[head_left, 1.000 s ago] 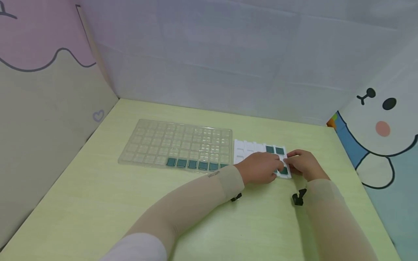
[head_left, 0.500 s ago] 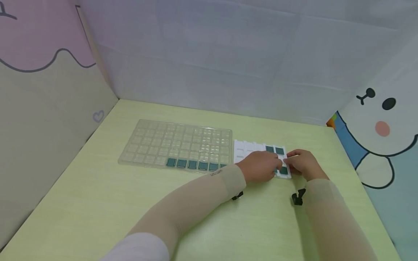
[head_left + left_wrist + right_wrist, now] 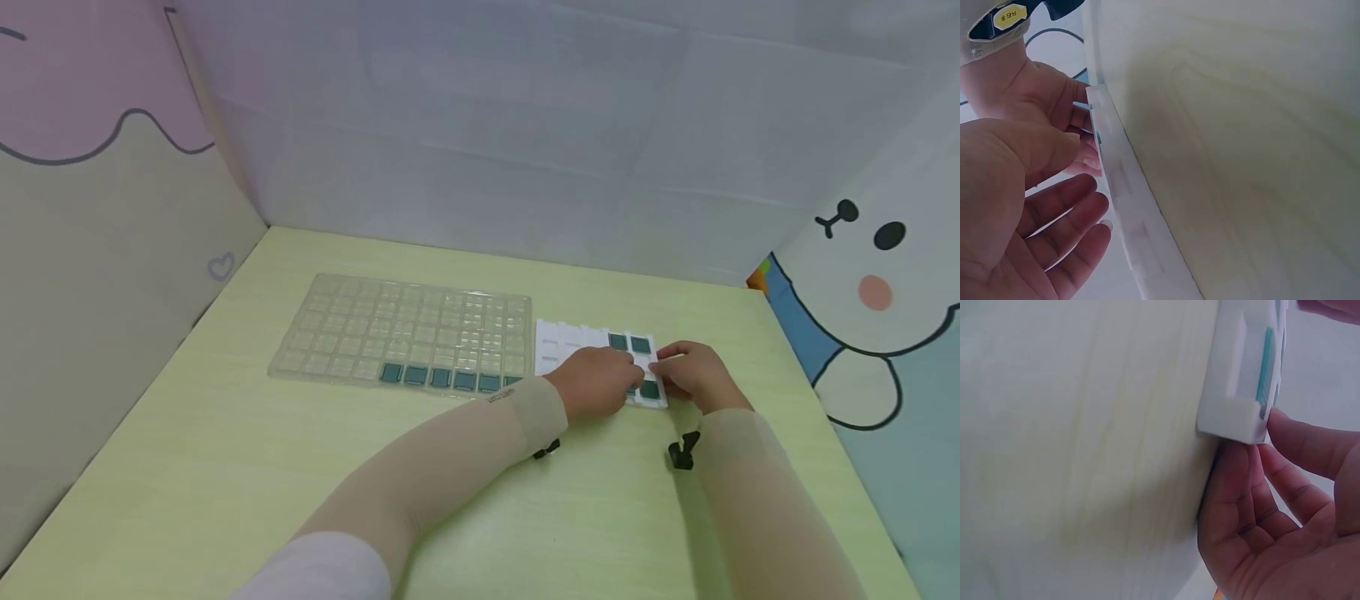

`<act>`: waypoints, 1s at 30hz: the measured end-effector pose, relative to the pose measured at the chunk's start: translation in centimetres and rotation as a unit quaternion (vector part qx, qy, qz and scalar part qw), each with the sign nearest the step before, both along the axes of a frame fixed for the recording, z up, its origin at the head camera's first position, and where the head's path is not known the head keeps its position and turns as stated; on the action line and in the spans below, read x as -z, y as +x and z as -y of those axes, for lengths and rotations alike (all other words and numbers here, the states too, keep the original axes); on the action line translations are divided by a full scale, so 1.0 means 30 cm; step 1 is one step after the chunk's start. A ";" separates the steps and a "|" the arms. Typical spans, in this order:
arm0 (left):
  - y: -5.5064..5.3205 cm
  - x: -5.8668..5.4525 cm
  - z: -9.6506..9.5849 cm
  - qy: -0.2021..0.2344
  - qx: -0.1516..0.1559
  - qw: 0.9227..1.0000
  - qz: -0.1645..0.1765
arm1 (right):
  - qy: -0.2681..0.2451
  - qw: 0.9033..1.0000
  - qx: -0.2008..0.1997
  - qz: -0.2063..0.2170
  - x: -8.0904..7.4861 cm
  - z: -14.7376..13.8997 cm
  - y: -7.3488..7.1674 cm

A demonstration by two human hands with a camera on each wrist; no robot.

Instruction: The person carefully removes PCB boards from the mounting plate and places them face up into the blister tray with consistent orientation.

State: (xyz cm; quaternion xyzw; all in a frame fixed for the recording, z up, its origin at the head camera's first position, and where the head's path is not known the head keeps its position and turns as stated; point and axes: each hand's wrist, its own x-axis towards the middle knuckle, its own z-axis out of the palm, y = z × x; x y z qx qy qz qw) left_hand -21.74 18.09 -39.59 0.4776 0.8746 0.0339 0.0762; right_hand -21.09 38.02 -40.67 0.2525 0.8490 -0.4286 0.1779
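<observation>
A white pocketed tray [image 3: 551, 354] lies on the table, its right end carrying several green square chips [image 3: 641, 345]. My left hand [image 3: 596, 382] reaches over the tray from the left, fingertips down among the pockets near the front chips. In the left wrist view its thumb and loosely bent fingers [image 3: 1079, 215] stand apart beside the tray's side wall; its index finger is mostly hidden. At the tray's right end, my right hand [image 3: 693, 375] holds the corner: the thumb [image 3: 1294, 440] lies on the upper edge, and the other fingers bend against the end wall.
A clear plastic tray [image 3: 375, 321] with many pockets lies directly left of the white one; a row of green chips [image 3: 441, 378] sits along its front edge. A white backdrop [image 3: 480, 150] rises behind the table [image 3: 585, 533], with printed side panels.
The left hand has drawn back very slightly to the left over the white tray. The right hand stays at its corner. The head view has shifted a little.
</observation>
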 end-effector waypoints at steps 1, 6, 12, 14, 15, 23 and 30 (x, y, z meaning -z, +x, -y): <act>0.000 0.003 0.000 -0.001 -0.003 1.000 0.001 | -0.001 1.000 0.002 0.000 0.000 0.002 0.000; -0.002 0.009 0.001 0.002 -0.006 1.000 -0.008 | 0.000 1.000 -0.006 -0.003 -0.005 0.005 0.006; -0.010 0.011 -0.005 -0.001 -0.004 1.000 -0.026 | 0.002 1.000 -0.020 -0.002 -0.017 0.006 0.018; -0.012 0.011 -0.006 -0.006 -0.004 1.000 -0.029 | 0.000 1.000 -0.019 -0.002 -0.018 0.007 0.019; -0.014 0.012 -0.007 -0.009 -0.004 1.000 -0.029 | -0.001 1.000 -0.019 -0.003 -0.018 0.006 0.019; -0.023 0.019 -0.022 -0.016 -0.007 0.999 -0.033 | -0.005 1.000 -0.013 0.003 -0.017 0.004 0.018; -0.030 0.037 -0.043 -0.020 -0.020 0.999 -0.029 | -0.002 1.000 -0.018 -0.002 -0.011 -0.001 0.012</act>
